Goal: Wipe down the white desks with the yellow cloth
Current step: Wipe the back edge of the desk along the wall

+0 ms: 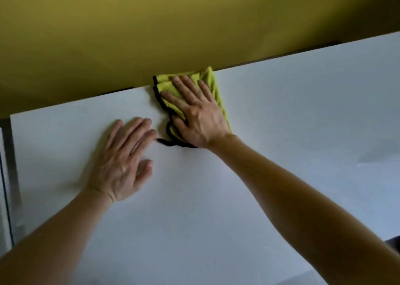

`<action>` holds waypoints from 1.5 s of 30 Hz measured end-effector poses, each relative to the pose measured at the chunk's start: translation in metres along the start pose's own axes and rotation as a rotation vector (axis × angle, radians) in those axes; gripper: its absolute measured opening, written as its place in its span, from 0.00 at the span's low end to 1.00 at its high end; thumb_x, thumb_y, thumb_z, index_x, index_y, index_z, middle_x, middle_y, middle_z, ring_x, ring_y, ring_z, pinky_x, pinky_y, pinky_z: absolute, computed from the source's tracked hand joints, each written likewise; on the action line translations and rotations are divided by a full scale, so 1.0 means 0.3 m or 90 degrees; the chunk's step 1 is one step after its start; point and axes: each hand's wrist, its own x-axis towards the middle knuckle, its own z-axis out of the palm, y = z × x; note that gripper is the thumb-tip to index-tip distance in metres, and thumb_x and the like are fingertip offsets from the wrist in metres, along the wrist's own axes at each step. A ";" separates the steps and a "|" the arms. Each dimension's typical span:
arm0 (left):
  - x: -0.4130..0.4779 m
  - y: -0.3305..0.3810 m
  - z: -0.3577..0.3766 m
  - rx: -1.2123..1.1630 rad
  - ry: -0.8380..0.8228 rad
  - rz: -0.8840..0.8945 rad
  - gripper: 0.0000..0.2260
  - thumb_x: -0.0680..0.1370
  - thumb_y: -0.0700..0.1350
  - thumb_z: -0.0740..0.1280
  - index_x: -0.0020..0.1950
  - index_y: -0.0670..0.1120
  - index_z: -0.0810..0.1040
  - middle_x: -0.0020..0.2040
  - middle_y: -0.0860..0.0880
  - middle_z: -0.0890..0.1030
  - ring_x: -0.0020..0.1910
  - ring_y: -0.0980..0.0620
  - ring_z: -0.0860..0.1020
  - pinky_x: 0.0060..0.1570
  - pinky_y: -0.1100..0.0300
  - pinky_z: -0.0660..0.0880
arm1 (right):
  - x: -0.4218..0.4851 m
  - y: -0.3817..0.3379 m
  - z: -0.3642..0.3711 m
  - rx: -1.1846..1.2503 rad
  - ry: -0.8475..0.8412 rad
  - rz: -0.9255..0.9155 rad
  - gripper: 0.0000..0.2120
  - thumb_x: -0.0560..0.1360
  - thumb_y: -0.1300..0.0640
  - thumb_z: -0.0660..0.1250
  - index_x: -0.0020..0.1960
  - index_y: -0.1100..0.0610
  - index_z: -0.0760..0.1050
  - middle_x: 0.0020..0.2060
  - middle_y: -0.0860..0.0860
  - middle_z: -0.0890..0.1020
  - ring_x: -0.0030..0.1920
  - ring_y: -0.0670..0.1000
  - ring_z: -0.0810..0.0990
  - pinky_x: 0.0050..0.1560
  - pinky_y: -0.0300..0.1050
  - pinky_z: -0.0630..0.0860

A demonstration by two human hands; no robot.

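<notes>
While pressing down flat on yellow cloth (213, 79), right hand (201, 120) fingers straight and spread | yellow cloth folded, black trim, at far edge of white desk (281, 133), next to yellow wall (151, 25) | left hand (121, 161) flat on desk just beside cloth, fingers straight, holding nothing
</notes>
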 end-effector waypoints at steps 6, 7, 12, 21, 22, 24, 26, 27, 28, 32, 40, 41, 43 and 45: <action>-0.006 0.013 -0.012 0.017 -0.021 0.008 0.33 0.82 0.59 0.59 0.86 0.50 0.66 0.88 0.41 0.58 0.87 0.38 0.60 0.80 0.28 0.60 | -0.218 0.578 -0.209 -0.038 0.076 0.445 0.35 0.79 0.37 0.54 0.86 0.41 0.61 0.87 0.55 0.58 0.87 0.59 0.54 0.85 0.67 0.50; -0.003 0.010 -0.015 0.028 -0.029 0.010 0.33 0.82 0.60 0.59 0.86 0.50 0.66 0.88 0.40 0.58 0.87 0.37 0.60 0.80 0.28 0.60 | -0.197 0.534 -0.205 -0.037 0.074 0.462 0.36 0.79 0.37 0.54 0.86 0.41 0.60 0.87 0.55 0.57 0.87 0.59 0.53 0.85 0.68 0.49; 0.017 0.145 -0.030 0.046 -0.042 -0.106 0.36 0.82 0.64 0.60 0.82 0.42 0.72 0.85 0.35 0.63 0.86 0.34 0.61 0.80 0.28 0.59 | -0.085 0.044 -0.053 -0.063 -0.059 0.071 0.34 0.82 0.38 0.56 0.87 0.42 0.59 0.88 0.56 0.54 0.88 0.59 0.50 0.85 0.68 0.46; 0.181 0.591 0.062 -0.015 -0.014 -0.069 0.34 0.82 0.63 0.66 0.86 0.52 0.66 0.88 0.41 0.58 0.88 0.39 0.56 0.82 0.29 0.55 | -0.384 0.807 -0.292 -0.070 0.087 0.477 0.34 0.80 0.41 0.56 0.86 0.44 0.62 0.87 0.56 0.59 0.88 0.58 0.53 0.86 0.64 0.46; 0.179 0.587 0.063 -0.012 -0.006 -0.071 0.34 0.82 0.63 0.66 0.86 0.52 0.67 0.88 0.41 0.59 0.88 0.38 0.56 0.82 0.29 0.56 | -0.377 0.790 -0.284 -0.058 0.085 0.491 0.34 0.80 0.40 0.56 0.86 0.44 0.62 0.87 0.57 0.59 0.87 0.59 0.53 0.86 0.64 0.46; 0.169 0.584 0.064 -0.025 0.008 -0.075 0.33 0.82 0.62 0.66 0.85 0.51 0.69 0.88 0.41 0.61 0.87 0.38 0.58 0.81 0.28 0.56 | -0.354 0.602 -0.229 -0.046 0.080 0.434 0.34 0.80 0.40 0.59 0.86 0.44 0.63 0.87 0.59 0.59 0.87 0.61 0.55 0.86 0.65 0.46; 0.165 0.588 0.074 -0.036 0.036 -0.079 0.30 0.83 0.61 0.65 0.81 0.46 0.75 0.86 0.39 0.65 0.86 0.37 0.61 0.80 0.28 0.58 | -0.338 0.335 -0.147 -0.039 0.031 0.274 0.35 0.79 0.40 0.60 0.86 0.45 0.64 0.86 0.60 0.59 0.87 0.62 0.54 0.86 0.66 0.46; 0.164 0.589 0.082 -0.039 0.051 -0.085 0.29 0.82 0.61 0.65 0.76 0.43 0.79 0.84 0.37 0.68 0.86 0.37 0.62 0.79 0.27 0.60 | -0.336 0.227 -0.119 -0.032 0.001 0.194 0.36 0.79 0.40 0.60 0.86 0.45 0.63 0.87 0.59 0.58 0.87 0.62 0.53 0.86 0.67 0.46; 0.164 0.589 0.087 -0.040 0.062 -0.090 0.28 0.82 0.60 0.64 0.72 0.40 0.81 0.82 0.36 0.70 0.85 0.37 0.63 0.79 0.27 0.61 | -0.338 0.169 -0.102 -0.016 -0.020 0.139 0.35 0.80 0.40 0.61 0.86 0.45 0.63 0.87 0.59 0.58 0.87 0.61 0.52 0.86 0.66 0.46; 0.170 0.587 0.079 -0.044 0.048 -0.083 0.29 0.83 0.60 0.62 0.78 0.44 0.77 0.86 0.40 0.65 0.86 0.38 0.62 0.80 0.28 0.59 | -0.425 0.446 -0.142 0.007 0.051 0.128 0.33 0.79 0.45 0.64 0.84 0.51 0.69 0.84 0.60 0.64 0.85 0.64 0.60 0.84 0.71 0.51; 0.173 0.595 0.071 -0.040 0.048 -0.087 0.28 0.82 0.56 0.66 0.79 0.44 0.76 0.86 0.40 0.65 0.86 0.38 0.62 0.81 0.29 0.58 | -0.630 0.501 -0.171 -0.019 0.152 0.401 0.35 0.79 0.41 0.62 0.84 0.51 0.69 0.84 0.65 0.63 0.85 0.67 0.59 0.84 0.71 0.48; 0.172 0.595 0.072 -0.038 0.053 -0.085 0.28 0.82 0.55 0.66 0.79 0.44 0.76 0.86 0.40 0.65 0.86 0.38 0.62 0.80 0.28 0.58 | -0.626 0.342 -0.136 0.009 0.127 0.338 0.34 0.80 0.41 0.61 0.84 0.52 0.69 0.84 0.66 0.62 0.85 0.68 0.58 0.84 0.72 0.48; 0.173 0.593 0.075 -0.041 0.058 -0.081 0.26 0.82 0.53 0.65 0.78 0.44 0.77 0.86 0.41 0.65 0.86 0.38 0.62 0.80 0.28 0.59 | -0.637 0.118 -0.109 0.033 0.046 0.245 0.34 0.81 0.40 0.62 0.84 0.51 0.68 0.85 0.65 0.58 0.86 0.67 0.54 0.84 0.72 0.48; 0.175 0.593 0.076 -0.048 0.061 -0.080 0.25 0.82 0.52 0.64 0.79 0.44 0.76 0.86 0.41 0.66 0.86 0.39 0.62 0.81 0.29 0.58 | -0.644 0.158 -0.128 0.023 0.042 0.222 0.34 0.80 0.41 0.65 0.83 0.49 0.69 0.86 0.65 0.58 0.86 0.67 0.54 0.84 0.72 0.49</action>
